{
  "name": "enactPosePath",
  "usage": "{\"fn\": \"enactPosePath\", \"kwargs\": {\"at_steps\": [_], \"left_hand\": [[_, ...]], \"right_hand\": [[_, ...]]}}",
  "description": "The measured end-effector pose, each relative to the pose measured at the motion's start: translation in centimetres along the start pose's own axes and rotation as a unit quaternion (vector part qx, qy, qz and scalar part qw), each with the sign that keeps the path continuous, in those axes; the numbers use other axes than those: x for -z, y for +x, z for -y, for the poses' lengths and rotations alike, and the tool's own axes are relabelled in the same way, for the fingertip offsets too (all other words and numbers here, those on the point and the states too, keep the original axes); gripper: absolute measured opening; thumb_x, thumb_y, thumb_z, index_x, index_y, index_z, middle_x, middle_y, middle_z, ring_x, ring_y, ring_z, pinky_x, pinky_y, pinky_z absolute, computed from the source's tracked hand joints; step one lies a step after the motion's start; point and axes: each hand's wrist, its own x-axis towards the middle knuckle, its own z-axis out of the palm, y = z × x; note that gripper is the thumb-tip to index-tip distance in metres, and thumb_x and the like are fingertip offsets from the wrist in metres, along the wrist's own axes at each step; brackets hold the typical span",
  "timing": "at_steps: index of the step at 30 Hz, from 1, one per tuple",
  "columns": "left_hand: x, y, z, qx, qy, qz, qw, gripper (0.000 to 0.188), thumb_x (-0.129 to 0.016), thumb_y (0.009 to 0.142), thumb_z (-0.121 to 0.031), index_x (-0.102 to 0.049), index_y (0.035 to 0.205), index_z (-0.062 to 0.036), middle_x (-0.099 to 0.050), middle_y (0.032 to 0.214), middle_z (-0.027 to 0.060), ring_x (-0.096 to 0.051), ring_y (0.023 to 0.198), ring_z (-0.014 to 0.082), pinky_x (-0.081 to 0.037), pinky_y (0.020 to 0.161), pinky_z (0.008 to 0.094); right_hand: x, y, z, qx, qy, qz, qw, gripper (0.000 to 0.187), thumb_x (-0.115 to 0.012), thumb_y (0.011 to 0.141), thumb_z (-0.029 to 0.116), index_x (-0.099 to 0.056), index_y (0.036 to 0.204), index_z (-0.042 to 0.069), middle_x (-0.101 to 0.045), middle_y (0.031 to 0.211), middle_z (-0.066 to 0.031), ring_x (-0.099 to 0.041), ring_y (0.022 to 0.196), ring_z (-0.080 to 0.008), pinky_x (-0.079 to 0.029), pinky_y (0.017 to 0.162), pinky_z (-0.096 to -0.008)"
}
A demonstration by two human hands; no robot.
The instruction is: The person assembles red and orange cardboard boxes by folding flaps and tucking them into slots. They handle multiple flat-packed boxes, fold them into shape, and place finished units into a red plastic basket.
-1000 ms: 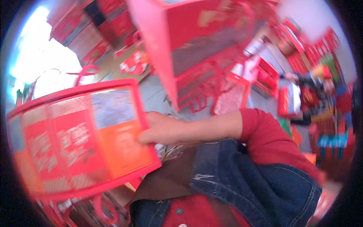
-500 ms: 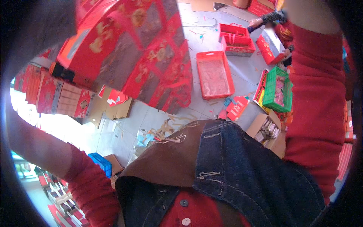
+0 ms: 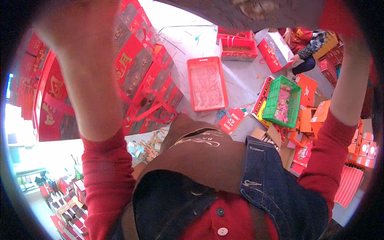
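Observation:
A grey-and-red printed box (image 3: 256, 14) spans the top edge, close overhead and partly cut off. My left hand (image 3: 76, 18) is raised at the upper left, smeared, its fingers hidden past the frame top. Below and beside that arm stand stacked red-and-grey gift boxes (image 3: 134, 72) with red ribbon handles. My right arm (image 3: 352, 88) reaches up on the right to the box's red end, where the hand is blurred and lost at the dark rim. Whether either hand grips the box cannot be seen.
On the tiled floor lie a red tray (image 3: 208, 108), a green crate (image 3: 280, 122) with pink packets, and orange cartons (image 3: 308, 92). Another person's hand (image 3: 295, 59) touches a red-and-white box (image 3: 276, 52). Open red boxes (image 3: 239, 56) stand beside it. Cardboard scraps (image 3: 154, 142) lie left of my apron.
My left arm has risen from the lower left to the upper left. The grey-and-red box has appeared across the top. My view has shifted, and the stacked boxes now appear lower and further left.

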Motion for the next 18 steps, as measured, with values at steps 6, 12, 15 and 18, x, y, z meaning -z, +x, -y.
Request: {"fn": "enactPosePath", "kwargs": {"at_steps": [6, 12, 15, 18], "left_hand": [[2.7, -0.7, 10.2, 0.097, -0.131, 0.007, 0.987, 0.055, -0.037, 0.09, -0.059, -0.056, 0.108, -0.0116, -0.058, 0.074, 0.0017, -0.062, 0.063, 0.0203, -0.055, 0.055, 0.036], [10.8, -5.5, 23.7, 0.184, -0.252, -0.203, 0.928, 0.074, -0.048, 0.081, -0.064, -0.04, 0.135, -0.0142, -0.044, 0.136, 0.0063, -0.042, 0.124, 0.0282, -0.033, 0.105, 0.0474], [18.5, -11.8, 32.7, 0.234, -0.317, -0.308, 0.866, 0.068, -0.046, 0.084, -0.061, -0.042, 0.133, -0.0143, -0.046, 0.134, 0.0058, -0.043, 0.122, 0.0335, -0.033, 0.103, 0.0516], [25.5, -20.0, 40.7, 0.332, -0.24, -0.455, 0.791, 0.067, -0.046, 0.084, -0.06, -0.04, 0.134, -0.015, -0.045, 0.135, 0.0058, -0.043, 0.122, 0.0336, -0.033, 0.103, 0.0518]], "right_hand": [[7.4, -2.3, -2.9, -0.027, 0.08, -0.095, 0.992, 0.033, -0.05, 0.087, 0.023, -0.056, 0.111, 0.001, -0.06, 0.111, -0.0161, -0.059, 0.102, -0.0296, -0.049, 0.087, -0.0429], [7.2, -3.8, -13.9, -0.178, 0.013, -0.164, 0.97, 0.038, -0.057, 0.071, 0.009, -0.054, 0.107, -0.002, -0.06, 0.102, -0.0084, -0.059, 0.092, -0.0187, -0.047, 0.084, -0.0349], [9.8, -6.4, -22.9, -0.274, -0.021, -0.208, 0.939, 0.055, -0.057, 0.07, 0.006, -0.045, 0.122, -0.003, -0.056, 0.116, -0.0093, -0.058, 0.101, -0.0206, -0.045, 0.09, -0.0354], [7.0, -6.7, -31.4, -0.349, 0.018, -0.249, 0.903, 0.054, -0.059, 0.074, 0.004, -0.045, 0.126, 0.0, -0.057, 0.118, -0.0066, -0.058, 0.104, -0.0183, -0.047, 0.088, -0.0323]]}}
